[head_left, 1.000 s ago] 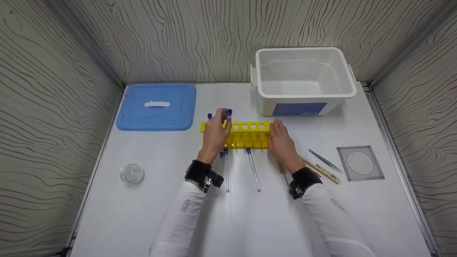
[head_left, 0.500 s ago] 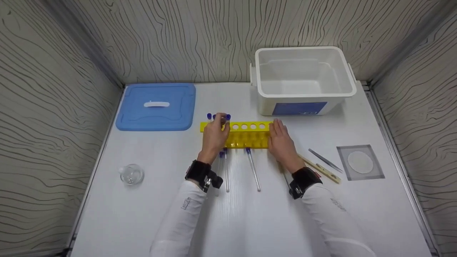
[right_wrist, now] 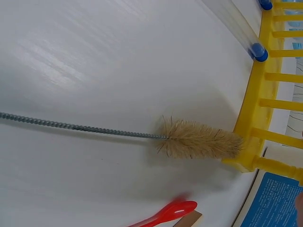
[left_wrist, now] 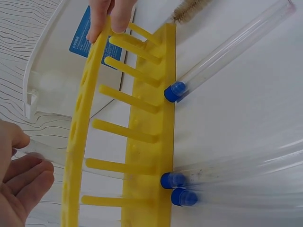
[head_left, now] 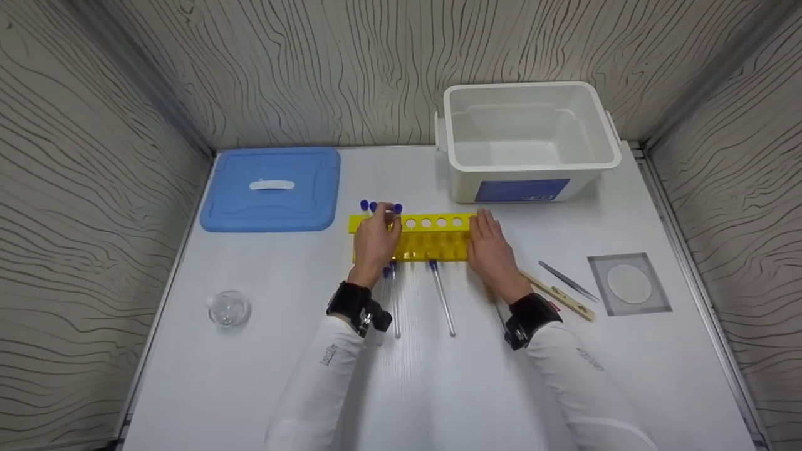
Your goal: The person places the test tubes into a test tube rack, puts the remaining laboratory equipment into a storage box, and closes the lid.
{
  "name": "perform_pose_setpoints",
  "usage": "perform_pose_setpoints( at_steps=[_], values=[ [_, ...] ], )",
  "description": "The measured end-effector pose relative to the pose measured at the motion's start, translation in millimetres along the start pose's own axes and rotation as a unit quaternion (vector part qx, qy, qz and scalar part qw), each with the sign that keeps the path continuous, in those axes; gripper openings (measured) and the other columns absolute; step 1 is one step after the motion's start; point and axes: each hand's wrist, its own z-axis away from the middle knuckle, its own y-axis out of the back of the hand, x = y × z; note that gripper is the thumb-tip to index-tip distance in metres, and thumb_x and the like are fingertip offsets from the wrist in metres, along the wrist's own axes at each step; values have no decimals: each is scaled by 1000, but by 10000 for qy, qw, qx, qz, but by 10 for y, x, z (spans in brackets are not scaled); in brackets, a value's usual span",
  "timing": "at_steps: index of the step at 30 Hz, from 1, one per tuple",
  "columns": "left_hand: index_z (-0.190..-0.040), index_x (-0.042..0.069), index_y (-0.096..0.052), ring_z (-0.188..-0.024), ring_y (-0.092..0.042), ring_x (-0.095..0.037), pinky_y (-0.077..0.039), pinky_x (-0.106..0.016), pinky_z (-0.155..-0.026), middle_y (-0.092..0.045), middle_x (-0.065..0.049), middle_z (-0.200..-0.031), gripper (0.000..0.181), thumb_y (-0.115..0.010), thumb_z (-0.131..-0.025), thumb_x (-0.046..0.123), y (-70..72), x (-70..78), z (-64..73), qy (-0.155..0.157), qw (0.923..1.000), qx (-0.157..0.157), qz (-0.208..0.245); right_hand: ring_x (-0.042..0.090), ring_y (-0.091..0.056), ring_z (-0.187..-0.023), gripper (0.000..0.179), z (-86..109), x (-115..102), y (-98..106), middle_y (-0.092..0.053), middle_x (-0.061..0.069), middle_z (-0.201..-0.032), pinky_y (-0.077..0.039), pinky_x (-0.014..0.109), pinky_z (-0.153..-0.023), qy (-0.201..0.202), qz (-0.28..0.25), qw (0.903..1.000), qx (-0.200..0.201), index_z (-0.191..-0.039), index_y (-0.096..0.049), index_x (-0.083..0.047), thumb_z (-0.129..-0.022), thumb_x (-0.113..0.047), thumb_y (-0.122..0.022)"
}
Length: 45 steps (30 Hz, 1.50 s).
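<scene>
A yellow test tube rack (head_left: 438,245) stands mid-table. My left hand (head_left: 374,241) is over its left part, fingers round a clear test tube (left_wrist: 47,152) whose blue cap (head_left: 398,208) shows above the top rail. Two more blue caps rise beside that hand at the rack's left end. My right hand (head_left: 493,254) holds the rack's right end; in the left wrist view its thumb and fingers (left_wrist: 122,16) pinch the top rail. Blue-capped test tubes lie in front of the rack, one (head_left: 443,299) at the middle and two more near my left wrist.
A bristle brush (right_wrist: 201,139) lies by the rack's right end, with a red spoon (right_wrist: 177,211) near it. Further right are a wooden test tube holder (head_left: 573,304), tweezers (head_left: 567,280) and wire gauze (head_left: 630,284). A white bin (head_left: 532,160), blue lid (head_left: 269,203) and small glass vessel (head_left: 229,308) surround.
My left hand has lowered slightly, and the held tube's blue cap has sunk nearer the rack's top rail. My right hand stays on the rack's end.
</scene>
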Motion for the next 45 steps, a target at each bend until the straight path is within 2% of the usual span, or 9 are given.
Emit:
perform_pose_setpoints(
  at_steps=[6,12,15,19,25,29,33,38,45],
  values=[
    [-136,9,-65,-111,-77,-29,-61,-40,-100,-78,-13,-124,33,-63,-105,21,-6,-28,1,46,10000,84,20,43,-24,-162,59,-7,-9,-15,-28,29,-170,-22,56,-132,-30,-138,9999,15,-158,-35,10,-108,-17,-47],
    [-141,9,-65,-121,-73,-30,-58,-40,-107,-75,-14,-132,38,-60,-107,24,23,-43,62,229,9996,-17,144,43,-24,-161,58,-4,-3,-24,-28,29,-170,-22,56,-132,-3,-134,9999,50,-158,-35,10,-108,-17,-47],
    [-140,8,-66,-120,-73,-29,-59,-39,-105,-75,-14,-132,37,-60,-107,23,54,-64,98,239,9995,-56,214,43,-26,-161,58,7,0,-23,-28,29,-170,-23,56,-132,15,-109,9999,73,-157,-36,11,-108,-17,-48],
    [-134,7,-70,-109,-77,-28,-62,-38,-99,-78,-14,-124,33,-59,-107,21,122,-114,143,6,9999,11,168,45,-28,-159,57,24,1,-19,-30,32,-168,-24,58,-131,97,-114,9998,154,-156,-38,13,-107,-14,-49],
    [-123,5,-75,-96,-78,-27,-65,-36,-89,-81,-14,-112,27,-61,-106,19,261,-241,202,-532,9977,405,-106,47,-30,-158,56,30,5,-26,-33,33,-166,-26,58,-131,178,-157,9993,275,-154,-39,14,-106,-13,-49],
    [-119,4,-77,-89,-78,-25,-65,-35,-82,-82,-13,-107,24,-63,-104,17,322,-396,235,-822,9937,700,-304,47,-31,-157,55,33,12,-33,-34,34,-165,-27,59,-130,186,-187,9989,376,-153,-42,15,-105,-12,-49],
    [-117,2,-76,-91,-78,-25,-65,-36,-82,-81,-14,-107,21,-66,-102,11,337,-594,284,-999,9901,856,-497,47,-29,-158,56,29,9,-26,-32,33,-167,-26,59,-131,149,-185,9994,271,-154,-40,14,-106,-13,-48],
    [-121,2,-76,-97,-76,-28,-64,-40,-85,-80,-14,-108,23,-67,-100,10,315,-796,345,-1006,9889,650,-875,45,-26,-160,57,19,2,-11,-27,31,-169,-22,58,-132,73,-171,9998,118,-157,-36,12,-107,-15,-45],
    [-129,3,-72,-110,-73,-30,-62,-42,-94,-74,-15,-121,30,-67,-101,12,222,-988,406,-837,9882,248,-1255,46,-26,-160,57,20,-13,-4,-27,32,-169,-23,58,-132,58,-275,9995,143,-156,-36,13,-107,-14,-47]
  ],
)
